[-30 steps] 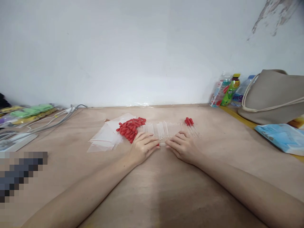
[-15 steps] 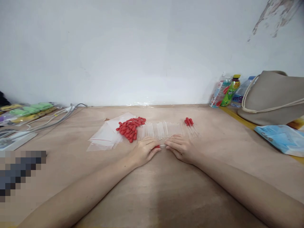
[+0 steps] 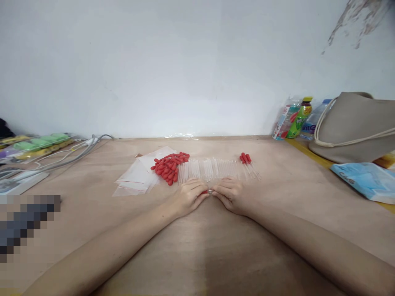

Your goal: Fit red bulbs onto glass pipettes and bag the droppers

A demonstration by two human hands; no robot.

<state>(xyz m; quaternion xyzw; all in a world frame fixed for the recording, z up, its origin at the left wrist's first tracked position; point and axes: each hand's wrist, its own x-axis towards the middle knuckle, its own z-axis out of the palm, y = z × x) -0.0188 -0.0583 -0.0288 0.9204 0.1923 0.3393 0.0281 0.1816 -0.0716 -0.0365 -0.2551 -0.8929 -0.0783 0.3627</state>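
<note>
My left hand (image 3: 187,197) and my right hand (image 3: 230,195) meet fingertip to fingertip on the wooden table (image 3: 197,246). The left fingers pinch a small red rubber bulb (image 3: 204,192); the right fingers pinch a thin clear tube, mostly hidden, pressed against that bulb. Just beyond the hands lies a row of clear glass tubes (image 3: 210,168). A pile of red bulbs (image 3: 169,166) sits to the left of the row. A few droppers with red bulbs fitted (image 3: 247,161) lie at the row's right end.
Clear zip bags (image 3: 135,179) lie left of the red pile. Cables (image 3: 61,158) and coloured packets (image 3: 37,144) sit at the far left. Bottles (image 3: 296,117), a beige hat (image 3: 354,127) and a blue packet (image 3: 365,179) stand at the right against the wall.
Both hands have drawn back from the tube row toward me and closed together, the left pinching a red bulb and the right bringing a tube up to it.
</note>
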